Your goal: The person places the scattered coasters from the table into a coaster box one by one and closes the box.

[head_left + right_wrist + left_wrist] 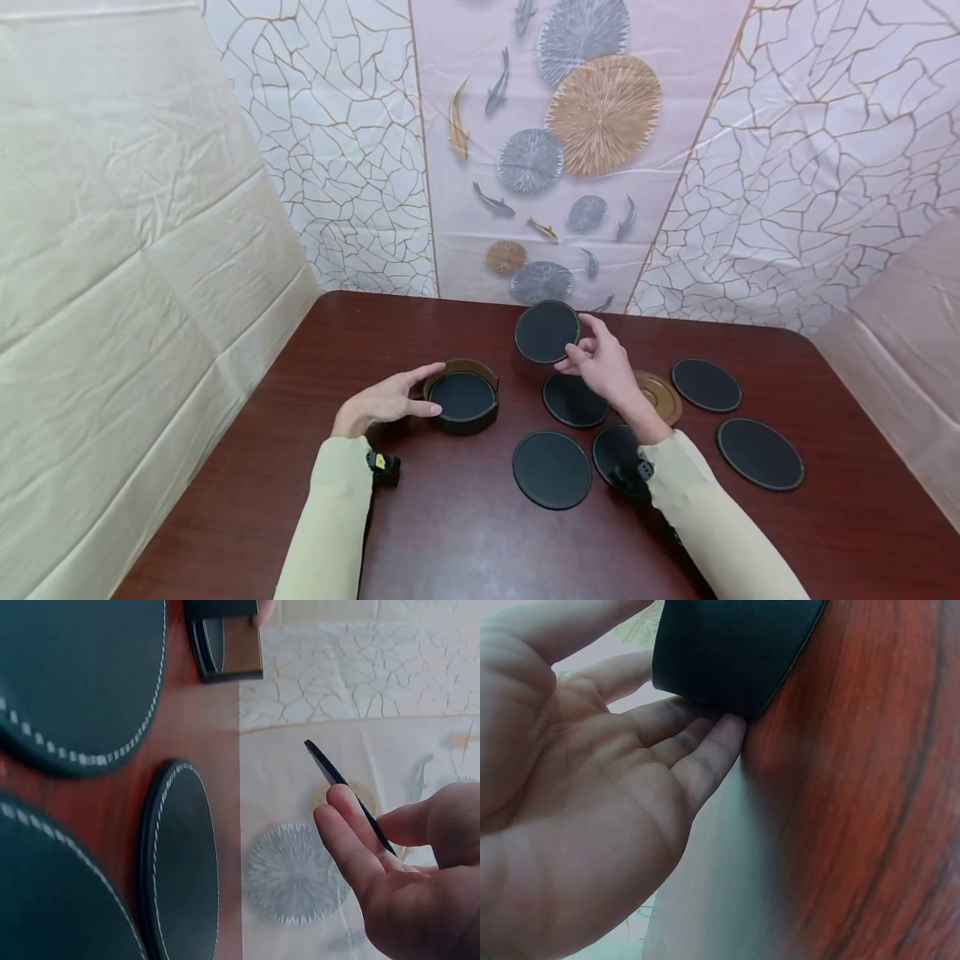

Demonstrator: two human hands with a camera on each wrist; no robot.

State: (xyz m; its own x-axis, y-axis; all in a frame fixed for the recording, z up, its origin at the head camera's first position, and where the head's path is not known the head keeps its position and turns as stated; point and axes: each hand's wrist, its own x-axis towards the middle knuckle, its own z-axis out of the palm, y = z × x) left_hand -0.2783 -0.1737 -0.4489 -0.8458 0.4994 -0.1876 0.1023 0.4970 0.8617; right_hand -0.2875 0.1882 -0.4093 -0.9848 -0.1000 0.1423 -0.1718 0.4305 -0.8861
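One thin pinch, several ways to slip

We see the right hand (600, 362) clamped on a held coaster (547, 332), thumb and fingers at its right rim, raised above the tabletop (450, 533) toward the far edge. The left hand (390, 398) grips the left side of the holder (463, 427), well in from the tabletop's left edge, where a black disc (462, 396) lies inside.

With the pinch on one side only, we judge the held coaster could pivot or drop if the fingers loosen. Brought over the holder at a tilt, it might catch the wall — or the left thumb, whose tip sits at the rim. The right sleeve (697, 492) could also drag the loose coasters (552, 469) toward the near edge if it dips.

The right wrist view gives us the held coaster nearly edge-on, thumb against one face and fingers on the other; the head view shows mostly its face. The left wrist view reveals fingertips low on the holder's outer wall — hidden from above. Only the head view lays out the whole spread.
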